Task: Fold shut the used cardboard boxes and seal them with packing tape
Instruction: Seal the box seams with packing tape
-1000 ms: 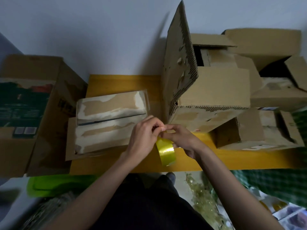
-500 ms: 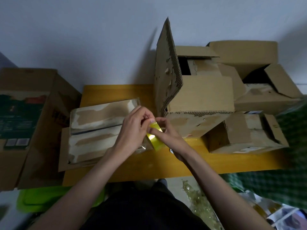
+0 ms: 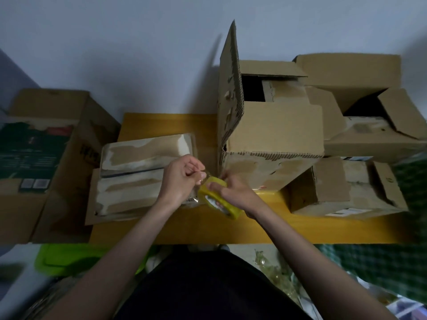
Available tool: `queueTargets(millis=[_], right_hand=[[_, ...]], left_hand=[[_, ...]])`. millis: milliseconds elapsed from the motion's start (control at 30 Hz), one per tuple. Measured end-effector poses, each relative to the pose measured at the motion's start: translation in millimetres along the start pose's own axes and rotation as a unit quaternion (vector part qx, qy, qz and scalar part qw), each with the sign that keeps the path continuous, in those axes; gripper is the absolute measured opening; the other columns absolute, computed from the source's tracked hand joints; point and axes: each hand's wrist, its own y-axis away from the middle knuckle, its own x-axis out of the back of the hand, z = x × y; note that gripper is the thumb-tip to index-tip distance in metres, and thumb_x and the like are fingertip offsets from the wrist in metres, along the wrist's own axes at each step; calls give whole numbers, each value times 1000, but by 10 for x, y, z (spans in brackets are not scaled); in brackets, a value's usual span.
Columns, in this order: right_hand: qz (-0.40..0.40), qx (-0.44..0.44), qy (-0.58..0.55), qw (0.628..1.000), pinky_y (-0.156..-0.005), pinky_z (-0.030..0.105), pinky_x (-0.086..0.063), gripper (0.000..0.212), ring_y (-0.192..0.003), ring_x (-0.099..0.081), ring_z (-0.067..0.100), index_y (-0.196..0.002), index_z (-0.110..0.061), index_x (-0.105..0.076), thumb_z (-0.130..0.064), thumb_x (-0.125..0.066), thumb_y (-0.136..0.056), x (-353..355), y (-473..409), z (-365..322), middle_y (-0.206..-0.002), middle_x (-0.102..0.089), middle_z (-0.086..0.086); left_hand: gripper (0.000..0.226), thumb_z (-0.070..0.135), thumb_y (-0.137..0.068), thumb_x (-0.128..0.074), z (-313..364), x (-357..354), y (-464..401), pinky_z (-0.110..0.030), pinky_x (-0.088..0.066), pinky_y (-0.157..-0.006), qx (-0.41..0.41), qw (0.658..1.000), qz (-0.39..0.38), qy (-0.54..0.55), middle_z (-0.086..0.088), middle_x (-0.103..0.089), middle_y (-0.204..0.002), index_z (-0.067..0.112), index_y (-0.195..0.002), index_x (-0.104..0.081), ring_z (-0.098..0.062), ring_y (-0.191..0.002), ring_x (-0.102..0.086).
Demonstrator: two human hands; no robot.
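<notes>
Your right hand point(image 3: 233, 192) is gripping the yellow tape roll point(image 3: 219, 200) over the front of the yellow table point(image 3: 161, 125), fingers curled round its rim. Your left hand point(image 3: 182, 179) is pinching what looks like the clear tape end, though it's blurry. Since half a second ago the hands are drawing apart and the roll is dropping lower. The flat box point(image 3: 141, 179) is lying just left, the tall open box point(image 3: 272, 132) just behind.

Yellow tape roll point(image 3: 218, 200); yellow table point(image 3: 161, 125); brown boxes point(image 3: 272, 135); green checked cloth point(image 3: 379, 273)
</notes>
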Motion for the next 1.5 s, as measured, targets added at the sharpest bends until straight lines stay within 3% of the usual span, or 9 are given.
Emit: queueTargets(millis=[200, 400, 600, 733, 833, 1000, 1233, 1400, 1500], right_hand=[[-68, 88, -142, 984, -90, 46, -49, 13, -101, -56, 33, -106, -24, -52, -18, -61, -98, 37, 176, 341, -112, -57, 13], [-89, 99, -147, 980, -76, 18, -43, 14, -86, -49, 1, -113, -4, -47, -7, -55, -101, 45, 267, 694, -98, -48, 2], [-105, 62, -91, 988, -72, 20, -42, 15, -83, -48, 4, -103, -21, -47, -12, -58, -99, -136, 159, 1153, -93, -50, -13], [-85, 67, -20, 994, -66, 13, -42, 47, -89, -51, 17, -123, -26, -40, -4, -66, -91, -290, -102, 1271, -107, -49, -2], [-68, 77, 86, 991, -77, 28, -44, 63, -106, -52, 26, -136, -20, -39, -2, -71, -85, -457, -358, 1414, -124, -50, 7], [-44, 94, 208, 973, -81, 47, -46, 57, -104, -54, 38, -122, -6, -51, 13, -63, -69, -668, -585, 1576, -115, -59, 18], [-21, 133, 289, 948, -87, 51, -47, 70, -92, -61, 40, -105, -21, -45, 16, -70, -52, -847, -613, 1804, -103, -67, 14], [31, 99, 297, 949, -96, 52, -45, 52, -104, -59, 43, -109, -7, -65, 13, -72, -61, -963, -593, 1827, -112, -65, 18], [164, 96, 179, 965, -86, 42, -45, 27, -99, -53, 32, -99, -7, -65, 4, -70, -74, -1058, -553, 1547, -104, -60, 14]], left_hand=[[21, 2, -79, -80, -81, -161, 92, -25, -58, -65, 10, 1000, -9, -1, 3, -69, -79, 19, -86, -71, -3, -69, -65], [20, 7, -77, -84, -341, -454, 143, -29, -54, -68, 44, 996, -76, -17, 3, -72, -77, 18, -86, -71, -4, -66, -66], [56, 46, -69, -88, -738, -621, 212, -33, -46, -67, 106, 959, -107, -238, 3, -59, -93, 25, -104, -50, -16, -86, -58], [17, 23, -87, -76, -878, -482, 280, -25, -49, -72, 22, 974, -46, -222, 8, -58, -88, 24, -90, -59, -15, -85, -62], [1, 17, -93, -67, -966, -275, 183, -28, -52, -82, -60, 972, -8, -229, 4, -58, -100, 16, -94, -68, -14, -93, -59], [13, 19, -86, -76, -1209, -194, -138, -32, -51, -78, -155, 935, -101, -303, 2, -56, -98, 13, -94, -68, -14, -92, -52], [28, 23, -79, -80, -1454, -312, -381, -27, -41, -60, -207, 889, -131, -387, -2, -56, -98, 16, -92, -56, -21, -89, -50], [39, 40, -77, -80, -1498, -232, -480, -31, -49, -62, -206, 900, -187, -337, 1, -54, -100, 22, -92, -48, -16, -88, -51], [24, 40, -92, -66, -1491, -77, -614, -33, -52, -70, -251, 900, -223, -279, 3, -56, -104, 17, -99, -63, -12, -86, -54]])
